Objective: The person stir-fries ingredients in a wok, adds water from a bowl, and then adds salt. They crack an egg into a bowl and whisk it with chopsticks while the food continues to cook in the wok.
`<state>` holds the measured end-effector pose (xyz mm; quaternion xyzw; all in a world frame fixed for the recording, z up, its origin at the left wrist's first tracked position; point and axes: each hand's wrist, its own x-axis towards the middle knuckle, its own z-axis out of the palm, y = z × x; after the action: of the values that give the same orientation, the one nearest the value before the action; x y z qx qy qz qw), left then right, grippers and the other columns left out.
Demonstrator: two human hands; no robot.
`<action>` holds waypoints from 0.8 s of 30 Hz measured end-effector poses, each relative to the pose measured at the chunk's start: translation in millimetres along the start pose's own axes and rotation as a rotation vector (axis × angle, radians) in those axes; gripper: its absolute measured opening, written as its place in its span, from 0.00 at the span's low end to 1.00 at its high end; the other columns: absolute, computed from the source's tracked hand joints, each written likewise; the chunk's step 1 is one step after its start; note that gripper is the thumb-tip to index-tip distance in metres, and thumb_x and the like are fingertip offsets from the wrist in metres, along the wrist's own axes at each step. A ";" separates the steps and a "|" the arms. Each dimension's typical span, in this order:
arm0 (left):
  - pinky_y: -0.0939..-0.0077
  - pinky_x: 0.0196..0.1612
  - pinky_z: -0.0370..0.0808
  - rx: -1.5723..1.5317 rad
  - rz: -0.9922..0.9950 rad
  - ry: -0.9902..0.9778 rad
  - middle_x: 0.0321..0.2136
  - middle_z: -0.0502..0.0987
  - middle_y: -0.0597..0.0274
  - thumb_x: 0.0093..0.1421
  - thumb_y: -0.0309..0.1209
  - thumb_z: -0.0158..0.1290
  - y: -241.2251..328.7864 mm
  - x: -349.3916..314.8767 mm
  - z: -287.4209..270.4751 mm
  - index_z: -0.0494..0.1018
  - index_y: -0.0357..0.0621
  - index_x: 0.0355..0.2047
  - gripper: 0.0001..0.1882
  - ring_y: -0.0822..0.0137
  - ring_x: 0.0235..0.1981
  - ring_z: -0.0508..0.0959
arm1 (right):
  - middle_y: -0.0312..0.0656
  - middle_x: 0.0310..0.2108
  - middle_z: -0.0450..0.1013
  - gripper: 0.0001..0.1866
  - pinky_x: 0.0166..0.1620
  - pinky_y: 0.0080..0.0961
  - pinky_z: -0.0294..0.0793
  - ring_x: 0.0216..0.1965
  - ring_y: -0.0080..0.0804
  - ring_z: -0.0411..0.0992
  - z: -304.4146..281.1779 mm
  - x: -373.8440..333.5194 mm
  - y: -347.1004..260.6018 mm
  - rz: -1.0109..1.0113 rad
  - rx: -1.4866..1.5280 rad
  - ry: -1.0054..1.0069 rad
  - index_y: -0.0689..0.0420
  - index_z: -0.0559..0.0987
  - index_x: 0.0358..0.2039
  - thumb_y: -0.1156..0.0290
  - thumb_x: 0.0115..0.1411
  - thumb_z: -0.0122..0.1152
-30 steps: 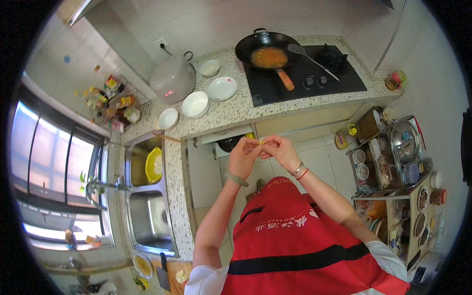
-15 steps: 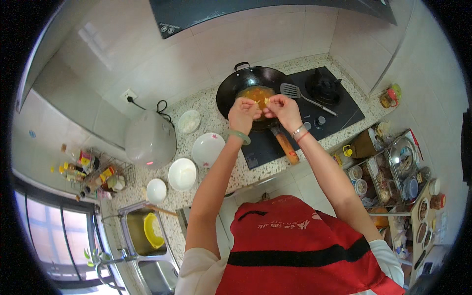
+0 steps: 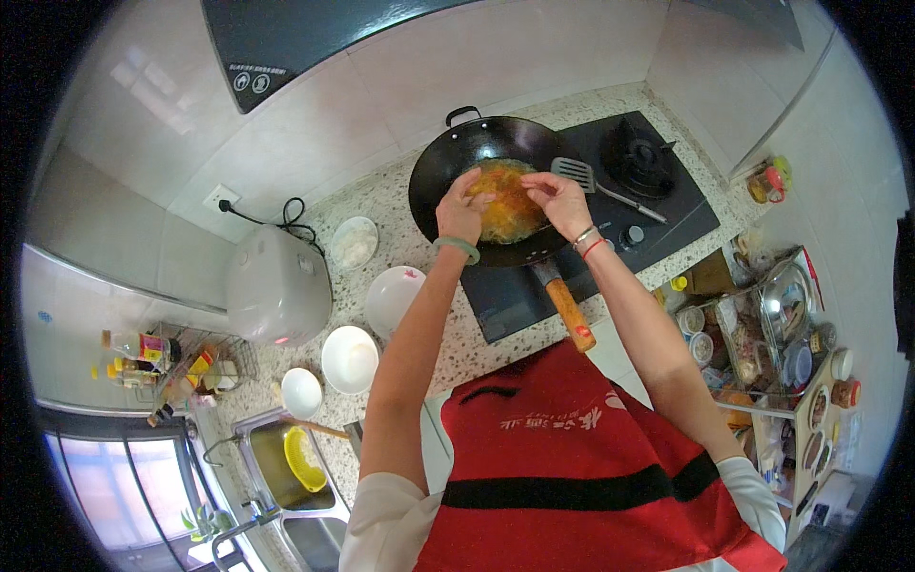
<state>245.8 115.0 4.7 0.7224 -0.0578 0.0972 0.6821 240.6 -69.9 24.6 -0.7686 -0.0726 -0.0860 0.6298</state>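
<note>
Black wok [image 3: 522, 138], at 12 o'clock, holds orange broth [image 3: 507, 212] beneath the left hand [image 3: 460, 212] at 9 o'clock, fingers parted, and, apart from it, the right hand [image 3: 562, 203] at 3 o'clock, grip unclear. Both work best low, never dipping.

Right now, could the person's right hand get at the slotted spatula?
Probably yes: the right hand is at the right edge of the wok, close beside the slotted spatula, with nothing visible between them.
</note>
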 end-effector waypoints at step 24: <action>0.77 0.43 0.75 0.220 0.001 0.041 0.45 0.75 0.61 0.56 0.23 0.56 18.1 -45.0 -2.7 0.70 0.42 0.50 0.20 0.66 0.42 0.77 | 0.44 0.29 0.77 0.09 0.35 0.27 0.75 0.30 0.35 0.77 -107.0 -34.3 34.3 0.063 -0.447 0.081 0.55 0.81 0.35 0.69 0.54 0.62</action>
<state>197.9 114.3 12.6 0.7908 -0.0333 0.1180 0.5997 210.4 -181.7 4.7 -0.8867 -0.0023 -0.1110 0.4487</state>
